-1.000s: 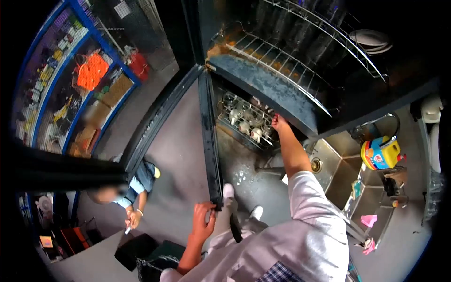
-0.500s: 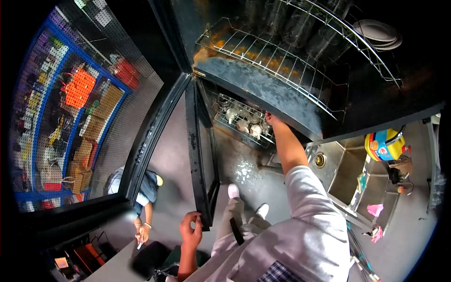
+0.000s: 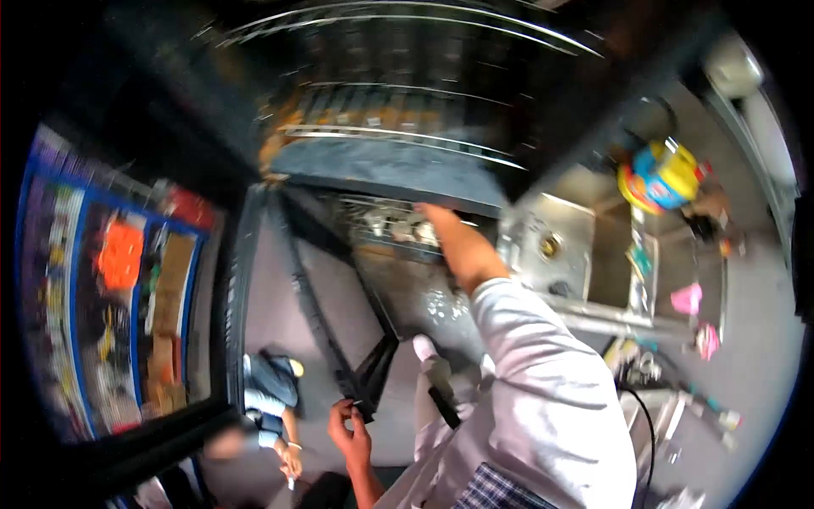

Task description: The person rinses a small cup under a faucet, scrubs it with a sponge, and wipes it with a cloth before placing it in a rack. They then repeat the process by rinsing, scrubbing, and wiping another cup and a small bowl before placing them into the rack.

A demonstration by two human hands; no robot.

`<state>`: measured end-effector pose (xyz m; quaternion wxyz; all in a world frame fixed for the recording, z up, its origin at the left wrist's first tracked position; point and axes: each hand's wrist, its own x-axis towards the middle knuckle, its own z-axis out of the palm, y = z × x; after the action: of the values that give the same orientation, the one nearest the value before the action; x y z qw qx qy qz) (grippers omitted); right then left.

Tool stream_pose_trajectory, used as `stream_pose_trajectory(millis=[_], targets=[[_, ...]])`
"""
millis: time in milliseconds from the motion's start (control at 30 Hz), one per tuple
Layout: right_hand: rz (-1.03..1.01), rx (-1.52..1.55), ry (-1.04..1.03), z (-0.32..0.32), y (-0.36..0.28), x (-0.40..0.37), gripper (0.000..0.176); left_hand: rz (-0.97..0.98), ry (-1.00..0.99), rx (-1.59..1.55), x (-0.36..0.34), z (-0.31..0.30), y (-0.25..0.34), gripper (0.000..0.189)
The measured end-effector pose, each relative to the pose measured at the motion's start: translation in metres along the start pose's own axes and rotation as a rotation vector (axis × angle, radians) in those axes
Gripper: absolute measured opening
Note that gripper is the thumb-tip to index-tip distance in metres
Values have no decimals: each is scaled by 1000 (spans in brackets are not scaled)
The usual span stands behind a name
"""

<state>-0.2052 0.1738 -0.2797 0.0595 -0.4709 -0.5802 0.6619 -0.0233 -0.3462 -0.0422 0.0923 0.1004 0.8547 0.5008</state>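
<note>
The fingers of my left hand (image 3: 349,433) are closed on the lower end of a dark-framed cabinet door (image 3: 326,339), which stands open. My right arm stretches forward to a black cabinet with wire shelves. My right hand (image 3: 434,214) is at the underside of the cabinet's grey ledge (image 3: 390,165), its fingers hidden or blurred. Beside and below that hand, a wire rack (image 3: 360,212) in the lower compartment holds several pale items (image 3: 424,232), too blurred to name.
At right is a steel sink (image 3: 543,225) with a yellow and blue container (image 3: 657,178) and a pink item (image 3: 687,297). Another person (image 3: 275,399) is at lower left. Blue-framed shelves (image 3: 76,297) hold boxes and an orange item (image 3: 120,250). Wet patches mark the floor (image 3: 441,305).
My view has turned to the right, so the cabinet has shifted left and more of the sink shows. My left hand stays on the door and my right hand stays at the ledge.
</note>
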Motion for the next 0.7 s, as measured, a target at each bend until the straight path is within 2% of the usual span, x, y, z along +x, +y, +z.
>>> stream_pose_trajectory(millis=[67,100,167,200,233,267,333,400,467,500,533,567,600,633,667,700], targets=[[-71,-294,-86,-5,9,-31,14,82,20,54,-8,13,11,15],[-63,-318,-198,-13,16,-55,13,74,37,34,-13,23,31,20],[-50,-242,-477,-39,29,-116,12,81,11,122,-26,36,30,26],[-65,-111,-597,-64,33,-151,7,71,21,134,-31,47,33,28],[-381,-164,-483,-90,30,-200,8,154,37,206,-38,58,40,33],[-682,-217,-356,-120,25,-248,9,142,29,292,-46,67,56,38],[-799,-329,-175,-188,22,-303,8,373,89,429,-51,85,50,44],[-799,-247,-98,-271,24,-346,8,226,123,702,-55,100,52,52],[-740,-278,72,-364,41,-361,8,268,213,692,-50,114,31,47],[-609,-302,155,-413,63,-355,8,293,301,672,-46,124,13,47],[-731,-324,371,-461,106,-332,9,329,384,672,-51,124,5,47],[-374,-193,400,-517,109,-349,10,279,373,730,-56,126,15,49],[-517,-342,656,-569,129,-347,11,242,365,767,-51,141,26,50],[-299,-272,679,-618,145,-354,11,246,388,790,-42,149,23,50],[-293,-396,803,-667,183,-347,10,238,406,825,-40,149,16,51],[-197,-484,817,-704,201,-354,10,284,440,822,-40,156,16,47]])
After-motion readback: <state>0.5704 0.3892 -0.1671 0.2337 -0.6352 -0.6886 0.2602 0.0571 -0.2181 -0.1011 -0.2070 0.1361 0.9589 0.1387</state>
